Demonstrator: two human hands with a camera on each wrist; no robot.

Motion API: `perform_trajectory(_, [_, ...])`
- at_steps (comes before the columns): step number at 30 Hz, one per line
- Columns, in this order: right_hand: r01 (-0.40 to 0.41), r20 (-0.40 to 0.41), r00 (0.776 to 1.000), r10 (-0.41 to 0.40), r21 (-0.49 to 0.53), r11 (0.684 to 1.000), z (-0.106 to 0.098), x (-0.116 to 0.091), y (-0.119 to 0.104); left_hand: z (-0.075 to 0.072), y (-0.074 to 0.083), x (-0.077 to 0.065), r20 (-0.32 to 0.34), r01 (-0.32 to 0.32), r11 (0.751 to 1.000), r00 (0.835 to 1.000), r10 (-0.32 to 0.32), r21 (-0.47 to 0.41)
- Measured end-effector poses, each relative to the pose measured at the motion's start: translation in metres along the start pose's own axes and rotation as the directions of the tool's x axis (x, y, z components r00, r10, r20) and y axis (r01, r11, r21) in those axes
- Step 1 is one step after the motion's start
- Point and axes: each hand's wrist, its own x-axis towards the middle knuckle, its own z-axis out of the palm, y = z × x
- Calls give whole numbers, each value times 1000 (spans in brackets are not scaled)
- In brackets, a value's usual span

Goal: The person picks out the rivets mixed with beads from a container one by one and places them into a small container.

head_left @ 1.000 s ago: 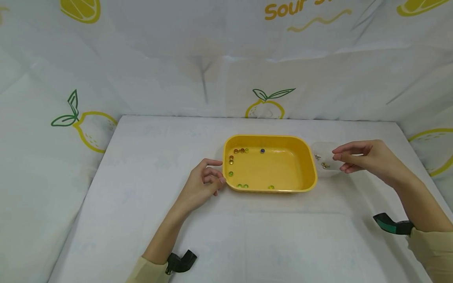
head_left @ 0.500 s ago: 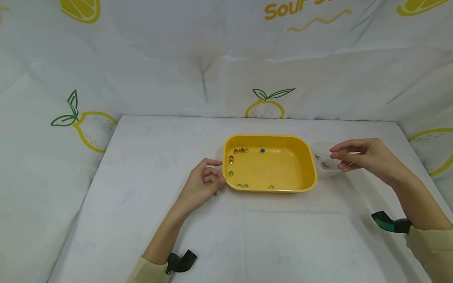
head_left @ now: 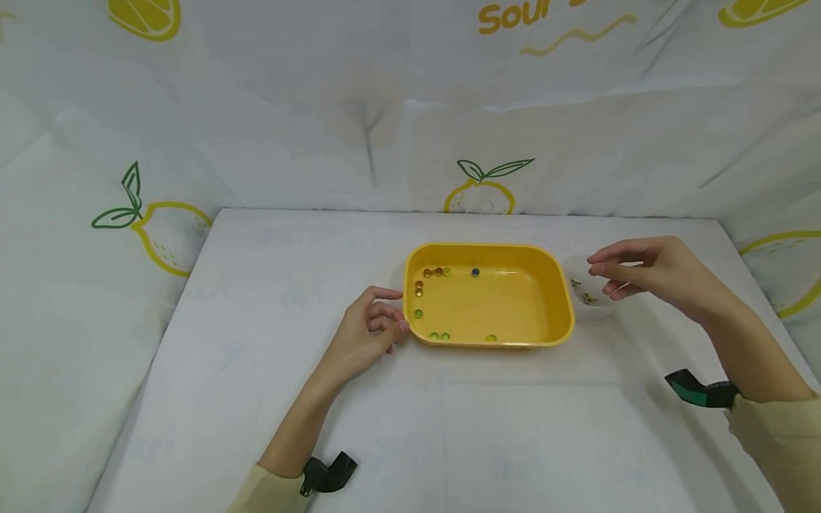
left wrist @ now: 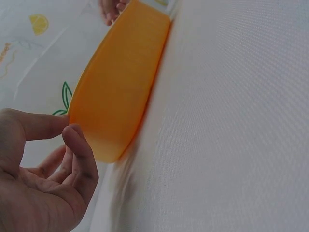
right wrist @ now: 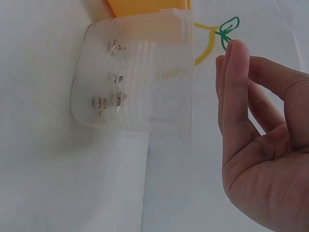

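Note:
A yellow plastic tray [head_left: 513,306] holds several small glass marbles in amber, yellow-green and blue, most along its left and near sides. My left hand [head_left: 367,333] touches the tray's left end from outside, index fingertip at the rim and thumb at the near corner. To the tray's right stands a clear plastic container [right wrist: 169,111] with a few small shiny metal-looking pieces [right wrist: 100,103] at its bottom. Above its open top is my right hand [head_left: 648,271], thumb and index fingertips close together. I cannot tell whether anything is between them.
A white cloth [head_left: 513,434] covers the table under everything. Behind it rises a white lemon-print curtain [head_left: 288,107], which also hangs at both sides. Each wrist wears a black camera mount, one on the left [head_left: 328,474] and one on the right [head_left: 702,390].
My right hand has shifted left and toward the back over the clear container. The left hand, the tray and the marbles stay as they were.

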Motion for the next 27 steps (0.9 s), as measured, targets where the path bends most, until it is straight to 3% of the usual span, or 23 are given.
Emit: perform_trajectory(27, [74, 79, 994, -73, -7, 997, 26, 32, -63, -1, 0, 0, 8, 1, 1000, 1000, -1, -4])
